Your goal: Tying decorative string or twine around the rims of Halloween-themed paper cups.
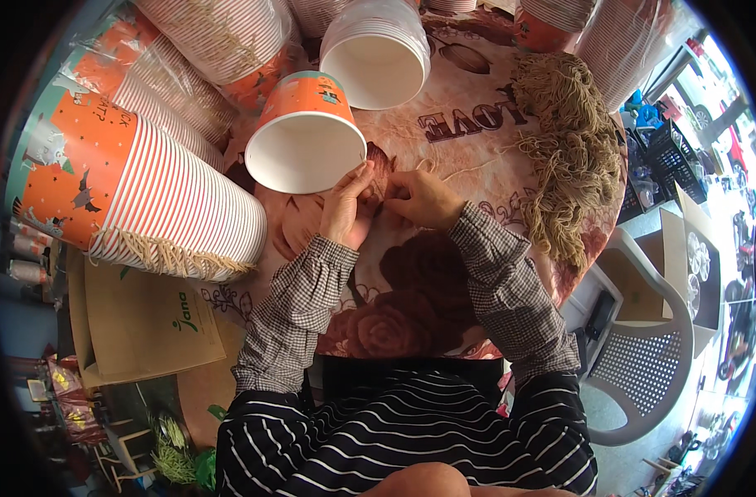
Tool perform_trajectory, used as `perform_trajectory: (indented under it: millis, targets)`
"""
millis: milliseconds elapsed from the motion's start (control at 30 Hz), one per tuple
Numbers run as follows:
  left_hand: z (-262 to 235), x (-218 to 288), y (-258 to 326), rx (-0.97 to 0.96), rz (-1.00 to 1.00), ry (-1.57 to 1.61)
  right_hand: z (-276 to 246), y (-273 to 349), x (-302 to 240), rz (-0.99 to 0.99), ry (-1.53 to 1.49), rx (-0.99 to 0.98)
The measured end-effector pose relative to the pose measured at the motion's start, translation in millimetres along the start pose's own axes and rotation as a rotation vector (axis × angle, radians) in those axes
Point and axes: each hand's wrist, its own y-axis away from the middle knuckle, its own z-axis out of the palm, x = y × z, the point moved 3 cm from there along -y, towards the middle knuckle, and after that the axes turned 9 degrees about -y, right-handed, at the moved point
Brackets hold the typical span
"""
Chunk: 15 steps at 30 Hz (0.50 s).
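Note:
An orange paper bucket with a white inside and a printed outer wall lies tilted on the table, its mouth toward me. My left hand is at the bucket's lower right rim, fingers pinched together; whatever they grip is hidden. Just to the right, my right hand is closed with its fingers curled in toward the left. What it holds is too small to make out. Thin loose strands lie on the cloth beyond my right hand. A tangled heap of beige twine spreads along the table's right side.
A long nested stack of orange buckets leans at the left, beige cords along its rims. Behind stand plastic-wrapped stacks and a white-mouthed stack. A flowered cloth covers the round table. A cardboard box and grey chair flank it.

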Motion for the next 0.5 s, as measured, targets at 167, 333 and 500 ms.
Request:
perform_trajectory:
  millis: [167,333,500]
  targets:
    - [0,1,-2,-0.047,-0.09,0.132,-2,-5,10,-0.081,0.036,0.124]
    - [-8,-2,-5,-0.061,-0.122,0.249,0,-5,8,-0.035,-0.016,0.074]
    - [-6,0,-4,-0.039,-0.085,0.254,1,-4,4,-0.063,-0.025,0.064]
